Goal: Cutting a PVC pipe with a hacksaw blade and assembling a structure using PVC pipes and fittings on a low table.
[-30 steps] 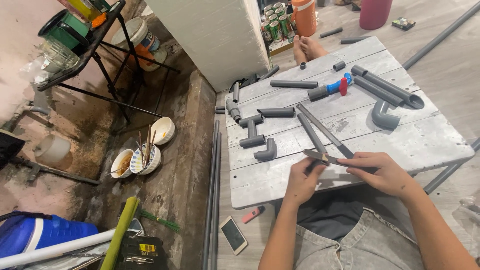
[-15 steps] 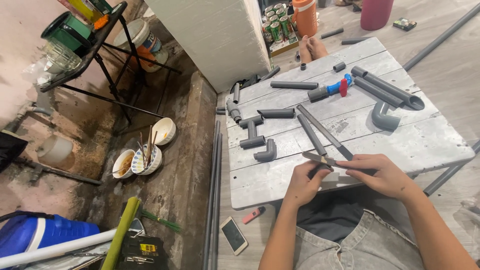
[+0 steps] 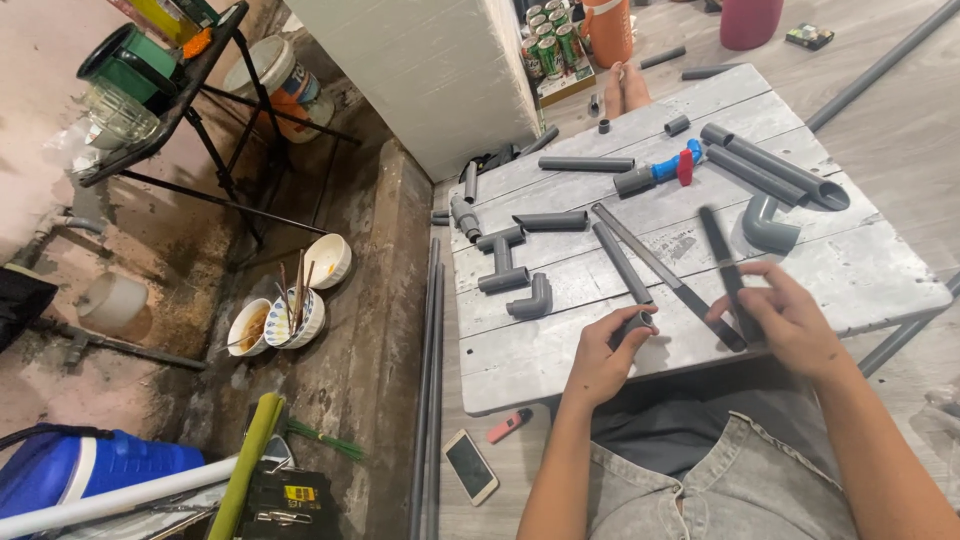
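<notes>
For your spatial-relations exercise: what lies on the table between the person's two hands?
In the head view, one long flat dark bar runs diagonally between the left hand, which holds a short grey pipe piece, and the right hand.

Bare boards beyond elbow fitting

Matt grey plastic pipe pieces lie on the rough, whitewashed wooden table, a glossy blue and red plastic valve at twelve o'clock from the hands, beside bare concrete floor and glazed ceramic bowls.
</notes>
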